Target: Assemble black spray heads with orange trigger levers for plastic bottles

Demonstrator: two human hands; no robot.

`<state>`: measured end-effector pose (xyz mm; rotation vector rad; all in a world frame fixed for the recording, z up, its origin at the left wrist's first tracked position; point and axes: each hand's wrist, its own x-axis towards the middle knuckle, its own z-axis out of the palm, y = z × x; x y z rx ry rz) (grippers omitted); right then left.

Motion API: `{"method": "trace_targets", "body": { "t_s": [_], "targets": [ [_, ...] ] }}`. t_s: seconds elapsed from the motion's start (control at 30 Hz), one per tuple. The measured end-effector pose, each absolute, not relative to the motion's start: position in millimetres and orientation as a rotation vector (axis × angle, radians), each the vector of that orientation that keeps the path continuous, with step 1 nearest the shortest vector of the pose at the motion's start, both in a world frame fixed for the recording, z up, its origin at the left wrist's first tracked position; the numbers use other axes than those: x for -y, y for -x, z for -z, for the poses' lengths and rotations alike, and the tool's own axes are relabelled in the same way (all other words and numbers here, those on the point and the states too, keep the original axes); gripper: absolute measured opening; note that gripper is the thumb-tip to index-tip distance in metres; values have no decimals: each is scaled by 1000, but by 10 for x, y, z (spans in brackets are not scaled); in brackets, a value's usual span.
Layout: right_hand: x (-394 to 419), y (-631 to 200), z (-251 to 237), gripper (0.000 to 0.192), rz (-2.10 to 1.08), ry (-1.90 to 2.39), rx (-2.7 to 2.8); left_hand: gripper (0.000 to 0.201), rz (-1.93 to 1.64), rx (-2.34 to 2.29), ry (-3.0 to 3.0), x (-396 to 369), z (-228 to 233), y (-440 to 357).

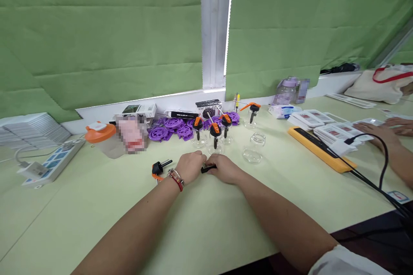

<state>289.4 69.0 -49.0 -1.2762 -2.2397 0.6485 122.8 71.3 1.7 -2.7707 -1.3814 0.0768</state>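
Note:
My left hand (190, 166) and my right hand (225, 168) meet at the middle of the pale green table (97, 206), both closed around a small black pump part (208, 168) held between them. A bracelet circles my left wrist. Just left of my left hand lies a loose black and orange pump head (159, 167). Beyond my hands stand three small glass bottles with orange and black pump tops (213, 135). Two bare glass jars (254, 147) sit to the right of my hands, one on its side.
Purple plastic gears (176, 128) and boxes line the windowsill edge. An orange-lidded container (100, 135) and a power strip (51, 161) are at left. At right lie a yellow bar (319, 148), card stacks, black cables and another person's hands (383, 131).

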Motion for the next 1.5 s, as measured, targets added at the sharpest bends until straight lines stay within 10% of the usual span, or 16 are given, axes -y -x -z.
{"method": "trace_targets", "body": {
  "t_s": [1.5],
  "targets": [
    [-665, -2863, 411, 23, -420, 1803, 2172, 17, 342, 1884, 2888, -611, 370, -1286]
  ]
}}
